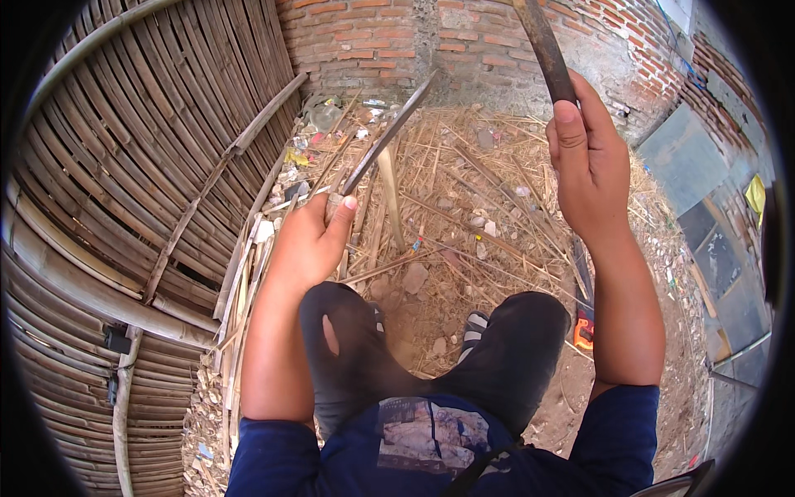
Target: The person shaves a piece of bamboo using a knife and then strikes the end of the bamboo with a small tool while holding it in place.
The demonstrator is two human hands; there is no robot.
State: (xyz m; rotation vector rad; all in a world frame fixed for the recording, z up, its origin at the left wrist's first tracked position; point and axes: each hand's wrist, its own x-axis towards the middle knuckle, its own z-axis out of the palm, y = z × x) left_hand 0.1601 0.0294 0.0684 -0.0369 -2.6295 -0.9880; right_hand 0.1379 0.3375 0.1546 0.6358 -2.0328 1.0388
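My left hand (315,236) is closed around the lower end of a long, narrow machete-like blade (389,134), its thumb lying along it. The blade slants up and away to the right, dark on its flat with a bright edge. Raised on the right, my right hand (586,157) grips a dark brown, worn stick (542,45), whose upper end runs out of view. Just beyond the left hand, a pale split piece of bamboo (390,199) rises at a slant behind the blade; whether either hand touches it I cannot tell.
A handsaw with an orange handle (583,330) lies right of my knee. Dry bamboo strips (489,236), stones and litter cover the dirt. A bamboo-slat wall (149,157) stands left, a brick wall (364,45) ahead, and grey panels (687,157) lean at right.
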